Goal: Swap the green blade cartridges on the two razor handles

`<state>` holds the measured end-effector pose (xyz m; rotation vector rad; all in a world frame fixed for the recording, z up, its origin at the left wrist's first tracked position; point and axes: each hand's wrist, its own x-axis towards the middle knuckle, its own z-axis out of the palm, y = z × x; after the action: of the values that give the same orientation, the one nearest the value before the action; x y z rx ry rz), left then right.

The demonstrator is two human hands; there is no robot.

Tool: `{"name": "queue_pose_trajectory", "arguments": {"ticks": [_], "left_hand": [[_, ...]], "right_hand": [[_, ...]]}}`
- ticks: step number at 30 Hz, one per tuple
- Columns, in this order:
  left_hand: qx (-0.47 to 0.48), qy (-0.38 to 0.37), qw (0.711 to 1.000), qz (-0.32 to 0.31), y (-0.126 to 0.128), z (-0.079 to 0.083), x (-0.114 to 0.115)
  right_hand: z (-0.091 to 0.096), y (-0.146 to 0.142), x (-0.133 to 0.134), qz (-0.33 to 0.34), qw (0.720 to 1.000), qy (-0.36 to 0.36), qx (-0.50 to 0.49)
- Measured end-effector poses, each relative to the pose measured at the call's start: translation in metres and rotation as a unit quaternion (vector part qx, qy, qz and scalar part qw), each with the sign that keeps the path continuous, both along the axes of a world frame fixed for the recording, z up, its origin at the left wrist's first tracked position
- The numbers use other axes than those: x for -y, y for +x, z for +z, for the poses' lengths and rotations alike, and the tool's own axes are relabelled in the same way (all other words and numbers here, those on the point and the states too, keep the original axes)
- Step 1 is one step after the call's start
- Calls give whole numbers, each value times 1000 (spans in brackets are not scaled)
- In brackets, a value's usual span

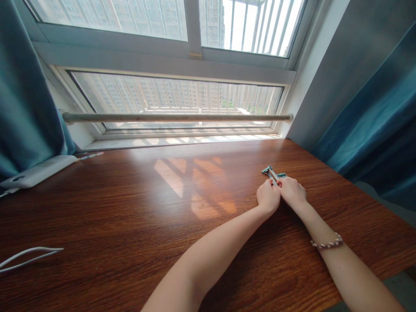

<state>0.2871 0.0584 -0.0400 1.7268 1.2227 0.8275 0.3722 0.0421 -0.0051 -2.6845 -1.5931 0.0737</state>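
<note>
Razor-like tool, seen in the head view: held over the wooden surface, in front of the window, toward its right end. Clamped by its handle in the left hand. Also visible, a teal-tipped piece clamped in the right hand, touching the left. Before the window's left end, can see a white device.

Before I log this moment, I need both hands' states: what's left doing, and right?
Left hand: closed on a small razor-like item.
Right hand: curled close beside it; whether it grips anything cannot be told.
</note>
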Motion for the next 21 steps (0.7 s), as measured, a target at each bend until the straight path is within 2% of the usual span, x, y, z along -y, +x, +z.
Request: {"name": "queue_pose_trajectory", "arguments": {"ticks": [13,15,17,18,19,20,21], "left_hand": [[3,6,999,-46,-3,3,-1],[11,16,998,-56,-16,7,2],[24,35,997,-69,-43,13,10],[32,46,995,-78,-61,16,15],[50,56,993,-95,-83,19,22],[113,55,983,-134,-107,21,29],[164,53,971,-164,-131,23,36]], "right_hand": [[-4,6,1,14,999,44,17],[-3,2,3,26,997,66,18],[-3,-10,6,71,988,135,-9],[-4,-21,9,114,973,196,-49],[-6,-34,14,174,943,260,-114],[-7,-50,19,230,902,307,-197],[-8,-68,25,287,858,318,-282]]}}
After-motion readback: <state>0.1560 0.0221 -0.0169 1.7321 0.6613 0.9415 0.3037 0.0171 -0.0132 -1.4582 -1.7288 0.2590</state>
